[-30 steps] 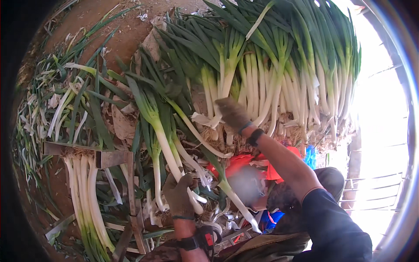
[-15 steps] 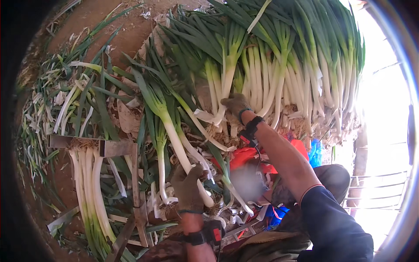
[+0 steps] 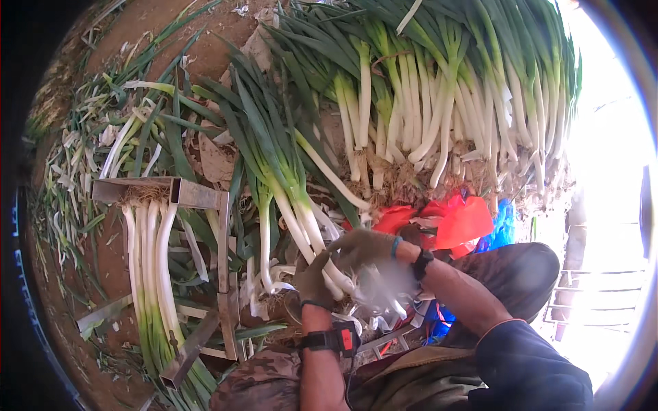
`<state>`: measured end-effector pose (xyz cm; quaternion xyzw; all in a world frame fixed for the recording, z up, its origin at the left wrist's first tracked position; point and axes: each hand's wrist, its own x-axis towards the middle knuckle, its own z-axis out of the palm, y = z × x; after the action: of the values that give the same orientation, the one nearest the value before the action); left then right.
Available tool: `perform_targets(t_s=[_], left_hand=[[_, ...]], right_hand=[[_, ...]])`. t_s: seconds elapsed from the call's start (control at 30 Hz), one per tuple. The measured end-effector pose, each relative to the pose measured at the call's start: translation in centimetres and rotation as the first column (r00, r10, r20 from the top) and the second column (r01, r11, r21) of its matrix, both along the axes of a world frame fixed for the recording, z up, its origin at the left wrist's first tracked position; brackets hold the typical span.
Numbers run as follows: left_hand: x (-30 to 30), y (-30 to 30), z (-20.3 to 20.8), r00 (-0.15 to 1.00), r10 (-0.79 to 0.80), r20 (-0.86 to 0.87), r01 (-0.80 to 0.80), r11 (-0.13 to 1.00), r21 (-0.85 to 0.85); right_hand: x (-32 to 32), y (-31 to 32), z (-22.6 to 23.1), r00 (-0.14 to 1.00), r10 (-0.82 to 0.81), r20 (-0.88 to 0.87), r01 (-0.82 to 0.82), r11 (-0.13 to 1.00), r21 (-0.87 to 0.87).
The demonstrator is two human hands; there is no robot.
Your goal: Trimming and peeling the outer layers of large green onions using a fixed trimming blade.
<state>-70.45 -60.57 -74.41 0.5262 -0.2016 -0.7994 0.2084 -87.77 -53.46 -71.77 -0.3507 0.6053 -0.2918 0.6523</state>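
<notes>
Both my hands wear dull brown-grey gloves and meet low in the middle. My left hand is closed around the white lower stalks of two leeks, whose green leaves slant up and to the left. My right hand presses against the same stalks just above the left one, its fingers curled and partly hidden. The root ends stick out below my hands. Another leek lies close on the left, its white end by my left hand. Pale, blurred peelings hang or lie below my right hand.
A big heap of leeks lies at the back right, roots toward me. At the left, several leeks stand root-up against a metal frame. Leaf scraps cover the ground. Red plastic and blue plastic lie near my right knee.
My right hand has come back from the leek heap, down and toward me, to the stalks at my left hand. Two leek stalks now run together there. The view has shifted slightly.
</notes>
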Motion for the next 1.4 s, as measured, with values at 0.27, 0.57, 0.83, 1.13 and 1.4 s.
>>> perform_targets(t_s=[0.27,0.57,0.83,1.13,1.4], left_hand=[[0.9,1.0,-0.6,0.955,-0.043,-0.294,0.122,0.959,0.256],[1.5,0.3,0.8,0.949,-0.147,-0.278,0.195,0.969,0.153],[1.1,-1.3,1.7,0.901,-0.235,-0.366,0.339,0.907,0.250],[-2.0,-0.4,2.9,0.894,-0.318,-0.316,0.371,0.920,0.124],[-0.5,-2.5,-0.7,0.930,-0.341,-0.139,0.346,0.938,0.016]], right_hand=[[-2.2,-8.7,-0.8,0.842,-0.538,0.038,0.532,0.840,0.103],[-2.2,-5.0,-3.1,0.739,-0.673,-0.021,0.671,0.734,0.105],[1.2,2.9,8.2,0.802,-0.582,0.137,0.502,0.780,0.374],[2.2,5.7,11.8,0.886,-0.443,0.134,0.449,0.893,-0.017],[1.6,12.9,22.5,0.996,0.051,0.069,-0.050,0.999,-0.021]])
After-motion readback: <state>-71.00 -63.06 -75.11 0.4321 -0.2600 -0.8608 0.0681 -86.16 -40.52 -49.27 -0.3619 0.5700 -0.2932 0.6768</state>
